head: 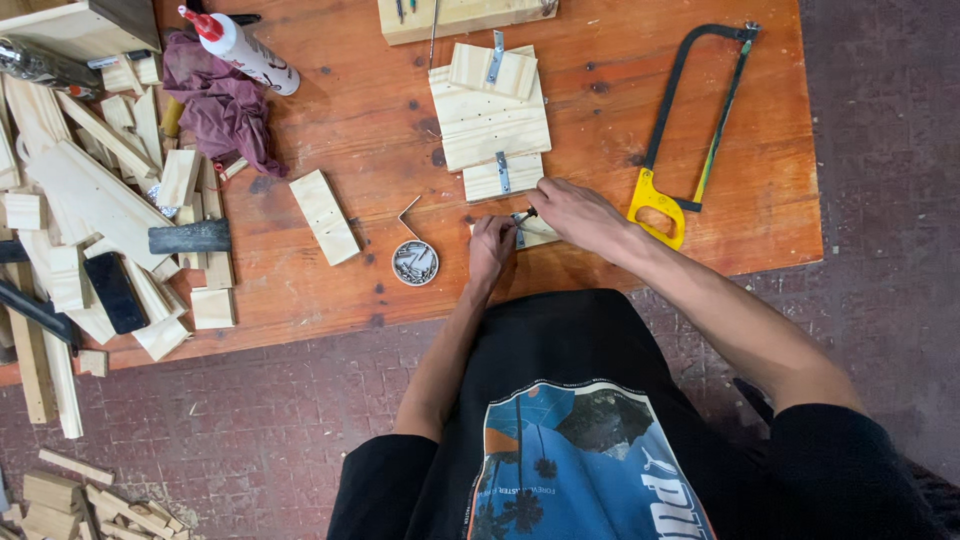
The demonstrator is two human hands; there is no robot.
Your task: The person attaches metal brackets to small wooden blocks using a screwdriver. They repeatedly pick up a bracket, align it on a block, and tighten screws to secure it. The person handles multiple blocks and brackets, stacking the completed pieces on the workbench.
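My left hand [491, 246] rests on a small pale wood piece [541, 234] near the table's front edge, its fingers pinching something small at a metal hinge [518, 232] on it. My right hand [578, 214] grips a dark-handled tool, probably a screwdriver [528, 213], its tip at that hinge. Just beyond lies a pale wood panel [490, 120] with two more metal hinges joining smaller boards. A round open tin of screws [414, 262] sits left of my left hand.
A yellow-handled hacksaw [690, 130] lies on the right of the orange-brown table [370, 110]. A loose wood block [324, 216], a glue bottle [244, 50], a purple rag [222, 100], a hammer [188, 237] and several wood offcuts crowd the left. More scraps lie on the brick floor.
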